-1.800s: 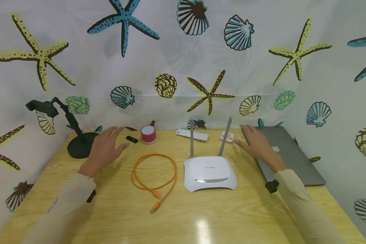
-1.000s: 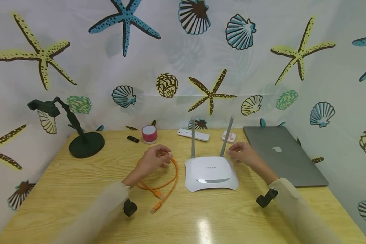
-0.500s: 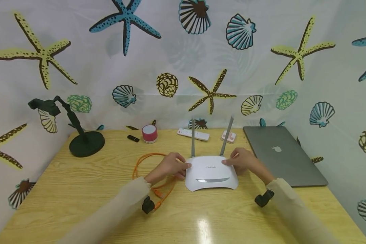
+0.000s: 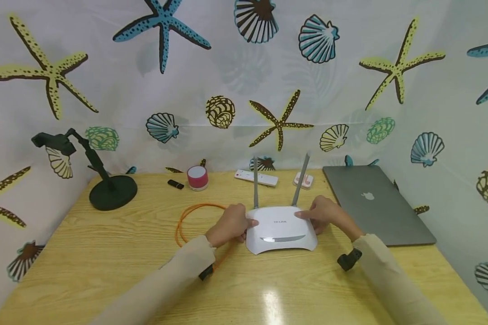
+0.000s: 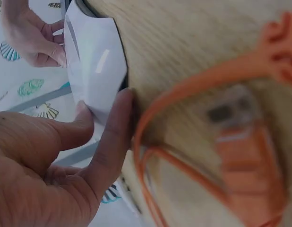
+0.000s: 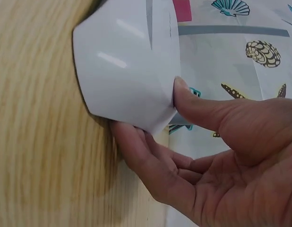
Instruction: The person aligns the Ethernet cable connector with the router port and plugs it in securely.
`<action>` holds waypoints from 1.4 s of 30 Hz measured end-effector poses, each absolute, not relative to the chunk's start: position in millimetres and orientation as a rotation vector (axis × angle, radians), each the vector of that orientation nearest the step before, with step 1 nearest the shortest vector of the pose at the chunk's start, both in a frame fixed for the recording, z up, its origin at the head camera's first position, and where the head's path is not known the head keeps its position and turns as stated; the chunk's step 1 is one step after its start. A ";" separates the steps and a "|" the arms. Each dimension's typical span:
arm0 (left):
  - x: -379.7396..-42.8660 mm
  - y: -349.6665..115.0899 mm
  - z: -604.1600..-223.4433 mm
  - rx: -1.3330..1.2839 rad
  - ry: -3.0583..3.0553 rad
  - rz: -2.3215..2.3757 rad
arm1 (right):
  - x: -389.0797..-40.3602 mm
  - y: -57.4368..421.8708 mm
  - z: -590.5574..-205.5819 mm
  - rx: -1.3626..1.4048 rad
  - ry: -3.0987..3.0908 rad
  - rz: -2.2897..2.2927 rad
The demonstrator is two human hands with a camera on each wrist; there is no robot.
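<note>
A white router (image 4: 281, 229) with two grey antennas sits on the wooden table between both hands. My left hand (image 4: 231, 224) pinches its left side, thumb on top and index finger at the lower edge, as the left wrist view shows on the router (image 5: 96, 61). On the opposite side my right hand (image 4: 324, 214) grips the router the same way; in the right wrist view the thumb (image 6: 193, 101) lies on its top and fingers reach its underside. An orange network cable (image 4: 183, 221) lies coiled by the left hand, partly hidden by the left arm; its plug (image 5: 247, 165) shows close up.
Right of the router lies a grey laptop (image 4: 376, 203). Behind stand a white remote (image 4: 264, 179), a small white-and-pink case (image 4: 304, 180), a red round speaker (image 4: 197, 178) and a black USB stick (image 4: 175, 184). A black desk lamp (image 4: 113, 192) stands at the back left.
Both hands came inward from their spread positions to the router's sides and took hold of it. The left hand passed over the orange cable. The router has hardly moved.
</note>
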State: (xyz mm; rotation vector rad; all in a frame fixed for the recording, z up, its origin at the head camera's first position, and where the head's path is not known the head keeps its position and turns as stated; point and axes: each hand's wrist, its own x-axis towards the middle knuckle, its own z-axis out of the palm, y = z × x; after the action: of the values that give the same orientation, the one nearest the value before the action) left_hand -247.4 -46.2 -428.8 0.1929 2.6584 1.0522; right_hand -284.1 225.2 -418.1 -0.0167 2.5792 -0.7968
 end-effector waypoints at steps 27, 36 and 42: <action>-292.0 -33.4 -434.8 0.144 2.796 0.949 | -214.6 194.1 -411.8 -0.154 2.457 -0.642; -301.3 -36.5 -439.9 0.280 2.764 1.101 | -209.5 194.8 -409.1 -0.211 2.477 -0.601; -275.0 -53.1 -429.4 0.322 2.871 1.107 | -228.5 241.3 -391.6 -0.428 2.389 -0.631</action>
State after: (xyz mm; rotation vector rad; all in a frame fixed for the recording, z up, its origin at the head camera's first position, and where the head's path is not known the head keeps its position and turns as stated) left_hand -275.0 -53.1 -429.4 0.3216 2.8713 1.1073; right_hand -228.5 241.3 -391.6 -0.4279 2.3892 -0.6313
